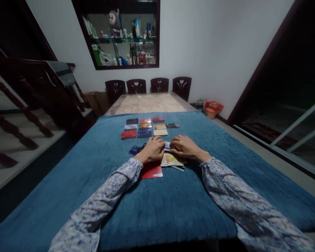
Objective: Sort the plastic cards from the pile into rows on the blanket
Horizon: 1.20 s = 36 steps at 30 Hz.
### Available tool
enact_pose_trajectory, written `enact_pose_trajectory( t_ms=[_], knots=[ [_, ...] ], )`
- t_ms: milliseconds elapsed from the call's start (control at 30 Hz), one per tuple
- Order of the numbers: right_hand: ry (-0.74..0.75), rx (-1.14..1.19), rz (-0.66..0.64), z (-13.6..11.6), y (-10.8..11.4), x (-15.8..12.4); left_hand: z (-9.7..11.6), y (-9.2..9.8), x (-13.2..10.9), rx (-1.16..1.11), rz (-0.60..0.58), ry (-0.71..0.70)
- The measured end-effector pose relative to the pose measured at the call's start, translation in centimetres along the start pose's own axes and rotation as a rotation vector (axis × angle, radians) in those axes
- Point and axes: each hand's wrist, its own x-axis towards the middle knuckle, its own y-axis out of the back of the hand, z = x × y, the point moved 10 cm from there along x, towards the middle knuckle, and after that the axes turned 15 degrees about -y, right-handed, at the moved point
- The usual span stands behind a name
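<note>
Loose card pile (171,160): my left hand (152,149), fingers curled, grip unclear; my right hand (185,147) flat, fingers together, atop; card rows (147,127) beyond pile.

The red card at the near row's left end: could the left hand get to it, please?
Probably yes: the left hand lies just short of the red card, with only cloth between.

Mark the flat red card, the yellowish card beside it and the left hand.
Flat red card (151,170): head view, middle of its exposed face.
Yellowish card (173,160): head view, its uncovered near part.
Left hand (152,149): head view, back of the hand.
</note>
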Motion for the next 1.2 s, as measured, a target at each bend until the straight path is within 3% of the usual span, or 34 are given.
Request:
enact_pose_trajectory(
  t_ms=[500, 867, 1200],
  knots=[
    [0.069, 0.068, 0.076, 1.5, -0.4, -0.3, 0.5, -0.5, 1.8, 0.009, -0.057, -0.016],
    [0.12, 0.112, 0.111, 1.9, -0.8, -0.1, -0.7, -1.0, 1.6, -0.029, -0.062, -0.012],
    [0.091, 0.031, 0.091, 1.8, -0.7, 0.4, -1.8, -1.6, 3.2, -0.028, -0.113, 0.026]
  ],
)
